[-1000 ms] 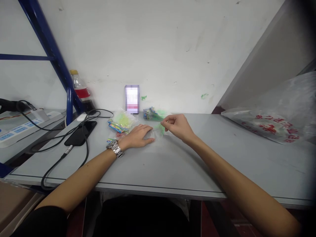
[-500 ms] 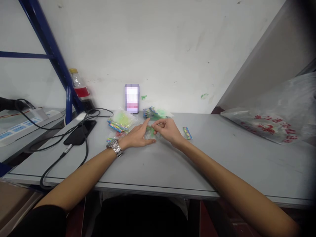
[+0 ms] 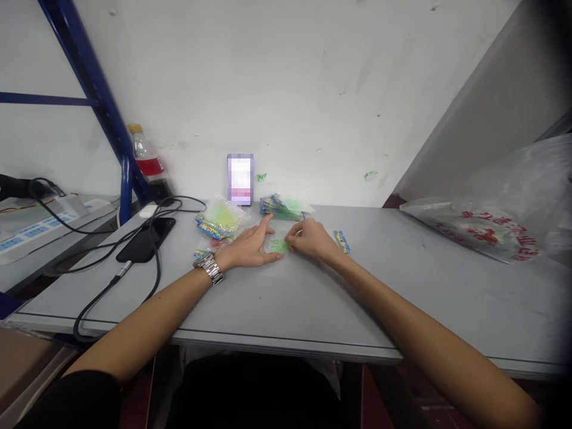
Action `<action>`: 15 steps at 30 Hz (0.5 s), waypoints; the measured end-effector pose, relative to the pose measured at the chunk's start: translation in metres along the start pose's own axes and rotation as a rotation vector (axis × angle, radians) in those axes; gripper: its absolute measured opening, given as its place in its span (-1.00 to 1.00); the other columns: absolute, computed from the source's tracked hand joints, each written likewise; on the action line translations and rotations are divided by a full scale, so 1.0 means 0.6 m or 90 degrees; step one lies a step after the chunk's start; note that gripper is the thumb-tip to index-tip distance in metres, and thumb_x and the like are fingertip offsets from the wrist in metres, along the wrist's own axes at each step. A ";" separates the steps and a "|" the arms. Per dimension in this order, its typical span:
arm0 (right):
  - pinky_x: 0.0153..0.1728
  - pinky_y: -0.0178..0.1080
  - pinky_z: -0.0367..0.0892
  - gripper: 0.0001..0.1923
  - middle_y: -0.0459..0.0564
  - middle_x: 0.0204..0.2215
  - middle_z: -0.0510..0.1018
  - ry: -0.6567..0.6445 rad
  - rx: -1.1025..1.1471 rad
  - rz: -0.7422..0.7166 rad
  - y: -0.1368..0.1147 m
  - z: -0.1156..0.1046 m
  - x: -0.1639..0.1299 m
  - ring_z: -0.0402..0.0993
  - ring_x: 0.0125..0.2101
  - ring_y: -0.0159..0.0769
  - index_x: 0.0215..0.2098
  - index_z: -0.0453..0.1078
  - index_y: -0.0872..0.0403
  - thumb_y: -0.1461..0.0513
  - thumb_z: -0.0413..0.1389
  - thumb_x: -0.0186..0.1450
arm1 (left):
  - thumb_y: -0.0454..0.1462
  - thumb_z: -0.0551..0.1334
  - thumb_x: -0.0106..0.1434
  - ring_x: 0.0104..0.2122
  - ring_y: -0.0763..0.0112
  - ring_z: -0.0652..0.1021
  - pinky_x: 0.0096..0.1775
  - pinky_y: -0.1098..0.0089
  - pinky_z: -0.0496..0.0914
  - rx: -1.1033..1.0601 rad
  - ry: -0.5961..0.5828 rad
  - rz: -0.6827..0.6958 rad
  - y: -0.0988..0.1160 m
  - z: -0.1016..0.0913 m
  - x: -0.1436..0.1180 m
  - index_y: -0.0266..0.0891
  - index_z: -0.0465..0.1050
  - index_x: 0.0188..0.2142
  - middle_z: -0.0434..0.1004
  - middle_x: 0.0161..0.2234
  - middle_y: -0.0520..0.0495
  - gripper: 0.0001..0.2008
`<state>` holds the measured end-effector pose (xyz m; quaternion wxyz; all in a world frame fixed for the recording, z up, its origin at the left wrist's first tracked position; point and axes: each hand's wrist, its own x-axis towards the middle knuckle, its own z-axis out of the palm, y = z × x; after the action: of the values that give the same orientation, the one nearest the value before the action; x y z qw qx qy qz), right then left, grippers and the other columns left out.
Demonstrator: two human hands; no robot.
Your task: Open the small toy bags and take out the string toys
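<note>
A: What differs from a second ago?

B: Your right hand (image 3: 310, 239) has dropped from above the grey table (image 3: 313, 298) and come in toward your left. A second ago it hung in the air pinching something green; now it rests low, fingers curled shut onto the edge of the small clear packet (image 3: 277, 245) with green inside. A little striped label (image 3: 342, 241) now lies on the table just right of that hand, where none showed before.

A: And my left hand?

B: Your left hand (image 3: 250, 245) has barely shifted. It lies flat and open, palm down, fingertips pressing the packet's left side, forefinger pointing up toward the back pile. It grasps nothing, only pins the packet, which lies flat on the table between your two hands.

A: What else is around?

B: Just beyond your hands sits a stack of striped packets (image 3: 283, 206) near the wall, and left of it a clear bag of green pieces (image 3: 220, 218). A phone (image 3: 240, 179) leans upright against the wall. Further left lie a black phone (image 3: 145, 239) face down, black cables (image 3: 134, 268), a power strip (image 3: 27, 235) and a bottle (image 3: 145, 158) by the blue frame (image 3: 89, 89). A large plastic bag (image 3: 496, 229) with red print sits well apart on the right. Nothing lies between you and the packet
</note>
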<state>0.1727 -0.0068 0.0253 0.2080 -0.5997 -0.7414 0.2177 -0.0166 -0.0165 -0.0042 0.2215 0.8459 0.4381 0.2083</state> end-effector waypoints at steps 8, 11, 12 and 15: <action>-0.48 -0.30 0.19 -0.88 -0.05 -0.63 0.55 0.002 -0.029 -0.053 0.002 -0.010 0.002 0.38 -0.54 -0.33 -0.58 0.42 0.07 0.31 0.09 0.08 | 0.09 0.24 0.13 0.12 -0.07 0.36 0.08 0.00 0.24 -0.002 0.005 0.007 -0.003 0.001 0.000 -0.26 -0.35 0.36 0.24 0.23 -0.35 0.05; -0.49 -0.30 0.20 -0.89 -0.06 -0.62 0.53 0.010 0.032 -0.141 -0.002 -0.011 0.001 0.38 -0.56 -0.34 -0.50 0.45 0.09 0.25 0.10 0.13 | 0.09 0.25 0.13 0.09 -0.07 0.39 0.05 0.00 0.27 -0.009 0.010 0.011 -0.003 0.001 0.000 -0.24 -0.36 0.36 0.24 0.22 -0.35 0.05; -0.49 -0.30 0.21 -0.88 -0.06 -0.61 0.53 0.008 0.057 -0.169 -0.004 -0.010 0.000 0.38 -0.56 -0.34 -0.48 0.45 0.10 0.22 0.11 0.15 | 0.10 0.25 0.12 0.07 -0.07 0.41 0.04 0.00 0.28 -0.010 0.010 0.010 -0.002 0.001 0.000 -0.24 -0.37 0.36 0.27 0.20 -0.35 0.07; -0.47 -0.29 0.23 -0.80 -0.06 -0.60 0.51 -0.005 0.154 -0.227 -0.013 -0.001 -0.003 0.39 -0.55 -0.35 -0.46 0.45 0.11 0.13 0.12 0.18 | 0.14 0.25 0.10 0.01 -0.11 0.45 -0.04 0.02 0.33 0.002 0.011 -0.014 0.000 -0.001 0.001 -0.27 -0.38 0.37 0.41 0.06 -0.35 0.11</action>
<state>0.1673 -0.0101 0.0304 0.3109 -0.4285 -0.8051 0.2675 -0.0168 -0.0160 -0.0038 0.2183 0.8396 0.4496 0.2127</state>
